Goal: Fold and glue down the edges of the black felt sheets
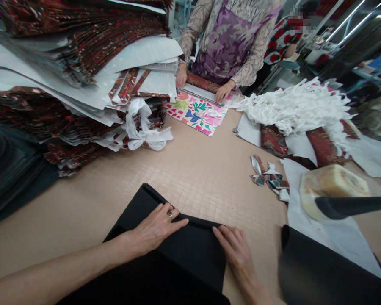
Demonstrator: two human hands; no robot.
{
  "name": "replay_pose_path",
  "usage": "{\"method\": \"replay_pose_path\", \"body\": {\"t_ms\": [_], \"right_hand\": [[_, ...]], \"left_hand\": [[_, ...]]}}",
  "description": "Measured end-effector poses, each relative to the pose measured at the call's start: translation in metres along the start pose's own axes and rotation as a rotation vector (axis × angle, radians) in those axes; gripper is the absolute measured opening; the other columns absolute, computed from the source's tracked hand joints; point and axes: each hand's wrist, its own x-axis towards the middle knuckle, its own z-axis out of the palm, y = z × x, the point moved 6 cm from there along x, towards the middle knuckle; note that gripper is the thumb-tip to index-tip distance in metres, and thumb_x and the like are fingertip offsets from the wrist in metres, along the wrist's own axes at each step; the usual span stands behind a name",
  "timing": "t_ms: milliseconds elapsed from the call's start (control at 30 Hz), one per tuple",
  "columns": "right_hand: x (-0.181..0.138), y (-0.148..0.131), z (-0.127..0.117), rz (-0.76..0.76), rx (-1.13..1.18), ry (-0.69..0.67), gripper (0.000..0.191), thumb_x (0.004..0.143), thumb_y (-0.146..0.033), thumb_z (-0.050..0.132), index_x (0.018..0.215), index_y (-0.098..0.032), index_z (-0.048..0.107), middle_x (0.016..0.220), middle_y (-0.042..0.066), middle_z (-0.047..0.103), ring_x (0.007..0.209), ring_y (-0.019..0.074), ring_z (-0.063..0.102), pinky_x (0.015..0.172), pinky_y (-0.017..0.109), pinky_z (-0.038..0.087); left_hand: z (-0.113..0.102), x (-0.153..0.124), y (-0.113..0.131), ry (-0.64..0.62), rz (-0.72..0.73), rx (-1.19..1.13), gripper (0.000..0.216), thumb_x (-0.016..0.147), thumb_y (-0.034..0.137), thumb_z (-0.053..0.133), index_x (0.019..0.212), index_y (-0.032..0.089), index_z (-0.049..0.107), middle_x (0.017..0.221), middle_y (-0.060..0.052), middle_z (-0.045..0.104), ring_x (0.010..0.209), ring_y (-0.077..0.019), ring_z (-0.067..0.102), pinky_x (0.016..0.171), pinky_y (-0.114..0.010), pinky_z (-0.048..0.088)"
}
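A piece of black fabric point(190, 258) lies on the table in front of me, its far edge turned over in a narrow fold. My left hand point(157, 226), with a ring on one finger, is closed on the middle of that fold, its thumb stretched along the strip. At the right end of the same edge, my right hand point(236, 250) pinches the corner, its fingertips partly behind the fabric. The fabric's near part runs out of view at the bottom.
Tall stacks of patterned fabric point(92, 51) stand at left. Across the table point(206, 169), a co-worker's hands point(224, 91) rest on rolled cloth. At right are white strips point(298, 106), scraps point(268, 176), a yellowish block point(333, 186) with a dark handle, and a black roll point(324, 271).
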Motion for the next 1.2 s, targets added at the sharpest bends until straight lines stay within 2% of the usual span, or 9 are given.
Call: {"method": "replay_pose_path", "body": {"t_ms": [133, 367, 500, 600, 667, 733, 833, 1000, 1200], "right_hand": [[-0.003, 0.004, 0.004, 0.031, -0.011, -0.044, 0.042, 0.091, -0.011, 0.034, 0.132, -0.020, 0.039, 0.101, 0.010, 0.061, 0.095, 0.0214, 0.053, 0.076, 0.038, 0.041], [0.001, 0.001, 0.000, -0.006, -0.039, -0.024, 0.040, 0.092, -0.013, 0.030, 0.130, -0.017, 0.042, 0.099, 0.010, 0.062, 0.093, 0.0209, 0.053, 0.076, 0.038, 0.042], [0.003, -0.001, 0.001, -0.011, -0.066, -0.025, 0.038, 0.092, -0.013, 0.031, 0.127, -0.016, 0.046, 0.099, 0.010, 0.062, 0.092, 0.0211, 0.053, 0.075, 0.038, 0.042], [0.004, -0.001, 0.002, -0.011, -0.069, -0.004, 0.036, 0.092, -0.013, 0.032, 0.124, -0.017, 0.048, 0.097, 0.010, 0.063, 0.090, 0.0207, 0.053, 0.074, 0.037, 0.042], [0.005, -0.001, 0.001, -0.016, -0.060, 0.012, 0.036, 0.092, -0.014, 0.032, 0.123, -0.018, 0.049, 0.097, 0.009, 0.063, 0.090, 0.0203, 0.053, 0.074, 0.037, 0.042], [0.004, 0.002, -0.002, -0.012, -0.058, 0.018, 0.035, 0.092, -0.014, 0.033, 0.122, -0.018, 0.049, 0.097, 0.009, 0.062, 0.090, 0.0199, 0.054, 0.073, 0.036, 0.042], [-0.001, 0.009, -0.008, 0.007, -0.062, 0.027, 0.035, 0.091, -0.012, 0.035, 0.123, -0.018, 0.049, 0.097, 0.009, 0.062, 0.089, 0.0196, 0.054, 0.074, 0.036, 0.042], [-0.010, 0.016, -0.019, 0.005, -0.070, 0.074, 0.037, 0.091, -0.011, 0.034, 0.123, -0.018, 0.049, 0.096, 0.009, 0.064, 0.089, 0.0195, 0.055, 0.076, 0.037, 0.041], [-0.012, 0.015, -0.017, -0.005, -0.084, 0.061, 0.038, 0.091, -0.012, 0.034, 0.126, -0.017, 0.046, 0.098, 0.009, 0.064, 0.092, 0.0196, 0.056, 0.078, 0.037, 0.041]], "left_hand": [[0.000, 0.001, 0.000, -0.024, -0.010, 0.010, 0.064, 0.077, 0.000, 0.045, 0.133, 0.028, 0.031, 0.115, -0.009, 0.045, 0.097, -0.0245, 0.040, 0.084, -0.038, 0.039], [-0.001, 0.001, 0.002, -0.004, -0.002, 0.082, 0.067, 0.076, 0.001, 0.046, 0.135, 0.029, 0.029, 0.114, -0.010, 0.046, 0.096, -0.0252, 0.042, 0.083, -0.040, 0.037], [-0.007, 0.004, 0.007, -0.013, -0.008, 0.094, 0.061, 0.077, 0.006, 0.050, 0.131, 0.027, 0.034, 0.111, -0.010, 0.049, 0.096, -0.0267, 0.044, 0.080, -0.039, 0.037], [-0.013, 0.016, 0.022, 0.016, 0.003, 0.056, 0.041, 0.082, 0.010, 0.048, 0.122, 0.019, 0.044, 0.107, -0.010, 0.052, 0.096, -0.0246, 0.045, 0.080, -0.036, 0.038], [-0.012, 0.026, 0.040, 0.040, 0.081, 0.016, 0.034, 0.085, 0.010, 0.044, 0.119, 0.014, 0.044, 0.107, -0.010, 0.052, 0.096, -0.0216, 0.046, 0.082, -0.032, 0.038], [-0.005, 0.036, 0.056, 0.057, 0.131, 0.012, 0.039, 0.085, 0.008, 0.042, 0.124, 0.010, 0.039, 0.110, -0.011, 0.052, 0.100, -0.0215, 0.046, 0.085, -0.030, 0.037], [0.006, 0.045, 0.063, 0.070, 0.104, 0.042, 0.048, 0.084, 0.006, 0.041, 0.130, 0.007, 0.031, 0.114, -0.012, 0.051, 0.108, -0.0250, 0.042, 0.089, -0.034, 0.036], [0.007, 0.053, 0.060, 0.043, 0.099, 0.038, 0.044, 0.084, 0.009, 0.042, 0.127, 0.010, 0.036, 0.107, -0.011, 0.053, 0.098, -0.0244, 0.046, 0.083, -0.034, 0.039], [0.000, 0.060, 0.061, 0.007, 0.128, 0.043, 0.046, 0.083, 0.012, 0.046, 0.128, 0.017, 0.037, 0.104, -0.009, 0.053, 0.094, -0.0252, 0.046, 0.077, -0.035, 0.038]]}}
